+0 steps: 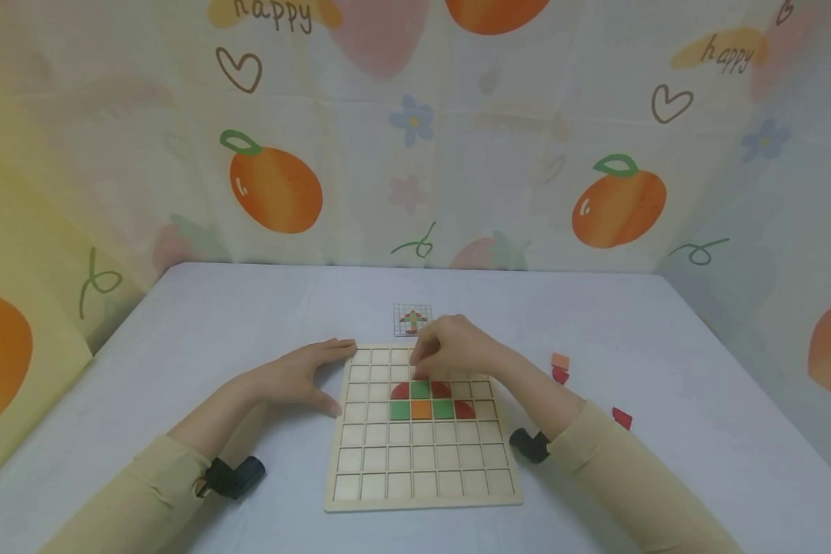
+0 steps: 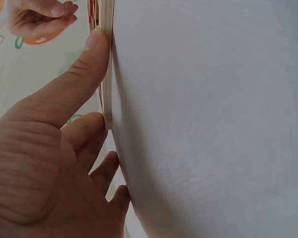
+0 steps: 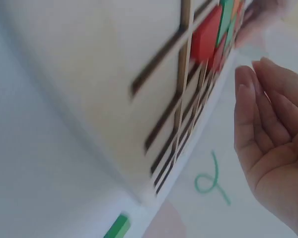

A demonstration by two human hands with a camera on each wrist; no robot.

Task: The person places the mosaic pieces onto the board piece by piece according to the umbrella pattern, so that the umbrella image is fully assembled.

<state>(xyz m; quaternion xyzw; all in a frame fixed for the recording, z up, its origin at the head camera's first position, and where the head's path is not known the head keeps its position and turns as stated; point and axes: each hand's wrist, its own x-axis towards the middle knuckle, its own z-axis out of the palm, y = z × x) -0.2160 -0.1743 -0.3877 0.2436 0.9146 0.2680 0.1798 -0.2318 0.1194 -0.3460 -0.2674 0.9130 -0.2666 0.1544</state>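
Observation:
A wooden grid board (image 1: 415,459) lies on the table with several coloured tiles in its upper middle cells, among them an orange square tile (image 1: 421,409), a green square tile (image 1: 442,410) and a red rounded tile (image 1: 465,409). My left hand (image 1: 292,378) rests at the board's left edge; thumb (image 2: 92,49) and fingers touch it, spread apart. Over the upper rows hovers my right hand (image 1: 455,345), fingertips close together just above a partly covered red tile (image 1: 421,376). In the right wrist view that hand (image 3: 275,119) shows relaxed fingers with nothing visible between them.
A small pattern card (image 1: 408,320) lies behind the board, partly covered by the right hand. To the right are a loose orange tile (image 1: 560,360), a red tile (image 1: 560,375) touching it or nearly so, and another red tile (image 1: 622,418). Printed cloth (image 1: 457,192) hangs behind the table.

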